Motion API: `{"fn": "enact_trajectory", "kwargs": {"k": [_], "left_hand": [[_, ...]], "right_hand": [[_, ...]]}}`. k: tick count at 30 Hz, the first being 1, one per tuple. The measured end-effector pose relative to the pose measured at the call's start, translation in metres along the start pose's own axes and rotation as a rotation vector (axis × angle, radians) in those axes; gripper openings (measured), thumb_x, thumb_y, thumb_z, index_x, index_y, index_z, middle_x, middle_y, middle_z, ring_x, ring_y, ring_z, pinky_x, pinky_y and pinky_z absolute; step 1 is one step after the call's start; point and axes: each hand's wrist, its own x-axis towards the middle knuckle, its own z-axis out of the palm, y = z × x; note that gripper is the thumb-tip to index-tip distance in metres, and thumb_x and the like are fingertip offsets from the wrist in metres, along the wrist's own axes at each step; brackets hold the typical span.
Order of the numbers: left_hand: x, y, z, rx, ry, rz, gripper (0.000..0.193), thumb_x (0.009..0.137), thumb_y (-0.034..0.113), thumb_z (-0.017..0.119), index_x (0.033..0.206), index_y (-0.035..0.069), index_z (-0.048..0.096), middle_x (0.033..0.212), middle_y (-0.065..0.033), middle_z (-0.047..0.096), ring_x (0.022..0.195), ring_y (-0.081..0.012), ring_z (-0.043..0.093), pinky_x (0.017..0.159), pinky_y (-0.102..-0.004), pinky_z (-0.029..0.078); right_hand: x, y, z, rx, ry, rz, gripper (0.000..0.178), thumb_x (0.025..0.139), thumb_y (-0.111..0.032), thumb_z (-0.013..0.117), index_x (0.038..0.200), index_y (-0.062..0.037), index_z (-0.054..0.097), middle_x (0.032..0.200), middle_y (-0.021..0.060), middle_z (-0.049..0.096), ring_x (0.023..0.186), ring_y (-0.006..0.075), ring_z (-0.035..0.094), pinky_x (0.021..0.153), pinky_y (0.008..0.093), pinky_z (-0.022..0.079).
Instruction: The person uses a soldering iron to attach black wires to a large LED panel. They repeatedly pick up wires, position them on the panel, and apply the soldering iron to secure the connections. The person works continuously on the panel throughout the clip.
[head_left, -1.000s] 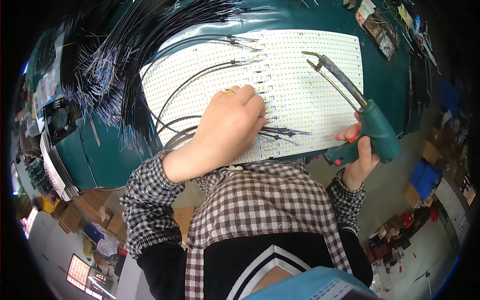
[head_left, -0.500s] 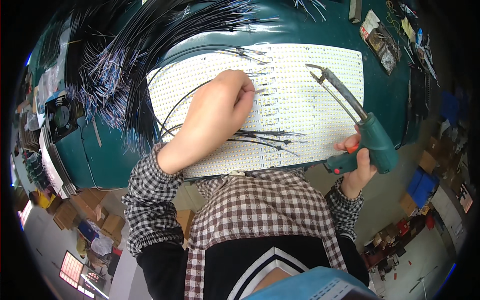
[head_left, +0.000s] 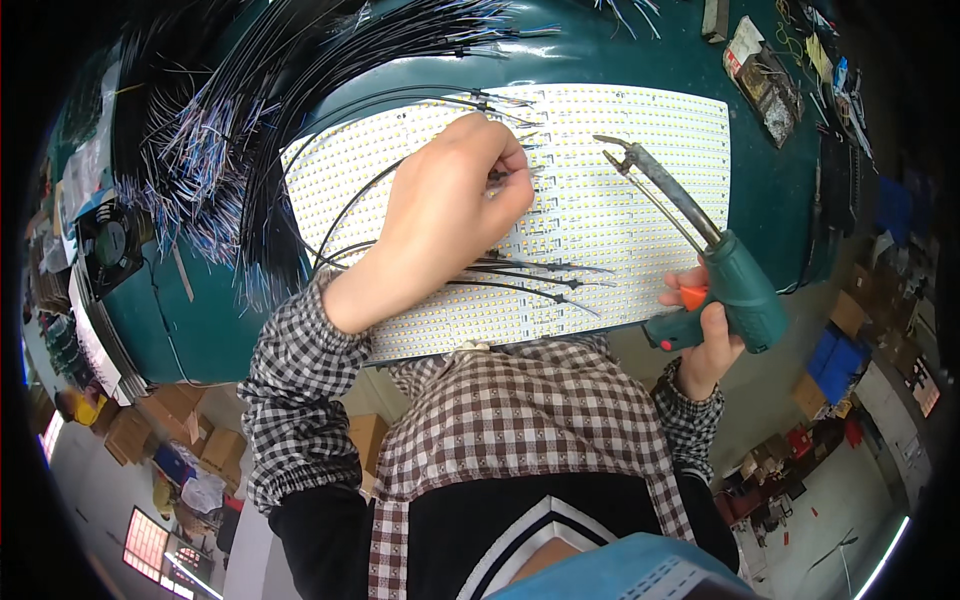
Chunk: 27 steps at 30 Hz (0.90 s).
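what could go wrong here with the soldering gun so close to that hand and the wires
The soldering gun in the right hand points its tip toward the left hand, so a slip might burn the fingers. The loose black wires on the LED panel could snag or shift off their pads.

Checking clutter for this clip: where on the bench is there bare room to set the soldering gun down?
Bare green bench lies left of the LED panel, below the black wire bundle. A narrow strip borders the panel's right edge. Crowded: wires at top left, small parts at top right. The left hand and loose leads cover the panel's middle.
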Motion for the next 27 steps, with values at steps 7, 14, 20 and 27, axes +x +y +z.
{"fn": "enact_trajectory", "kwargs": {"k": [7, 14, 20, 27], "left_hand": [[0.0022, -0.0067, 0.0045, -0.012, 0.024, 0.016, 0.008, 0.072, 0.006, 0.065, 0.074, 0.004, 0.057, 0.076, -0.011, 0.058, 0.065, -0.0289, 0.06, 0.058, -0.038, 0.049], [0.0017, -0.0106, 0.0062, 0.0, 0.012, 0.04, 0.009, 0.071, 0.006, 0.065, 0.074, 0.004, 0.057, 0.075, -0.0112, 0.057, 0.065, -0.0296, 0.059, 0.058, -0.039, 0.048], [0.0018, -0.0118, 0.006, -0.022, 0.024, 0.052, 0.008, 0.071, 0.006, 0.065, 0.073, 0.004, 0.057, 0.075, -0.0111, 0.057, 0.065, -0.0296, 0.059, 0.057, -0.0389, 0.048], [0.0011, -0.0107, 0.0048, -0.028, 0.013, 0.026, 0.007, 0.071, 0.005, 0.064, 0.073, 0.004, 0.057, 0.074, -0.0109, 0.057, 0.063, -0.0294, 0.059, 0.057, -0.0387, 0.047]], "right_hand": [[-0.0049, -0.0006, 0.0022, -0.019, -0.037, 0.021, 0.05, 0.088, -0.025, 0.061, 0.122, 0.01, 0.05, 0.096, 0.0185, 0.061, 0.079, 0.0283, 0.065, 0.068, 0.0369, 0.058], [-0.009, 0.0013, 0.0006, -0.091, -0.128, 0.025, 0.046, 0.088, -0.022, 0.059, 0.12, 0.0109, 0.05, 0.089, 0.0179, 0.063, 0.075, 0.0265, 0.063, 0.07, 0.0391, 0.054], [-0.0076, 0.0007, 0.0034, -0.128, -0.138, 0.01, 0.044, 0.088, -0.021, 0.059, 0.117, 0.0124, 0.051, 0.084, 0.0183, 0.063, 0.074, 0.026, 0.063, 0.069, 0.0379, 0.055], [-0.0082, -0.0006, 0.0048, -0.131, -0.149, 0.024, 0.041, 0.088, -0.018, 0.059, 0.113, 0.0128, 0.053, 0.084, 0.0184, 0.063, 0.074, 0.0262, 0.063, 0.07, 0.0388, 0.055]]}}
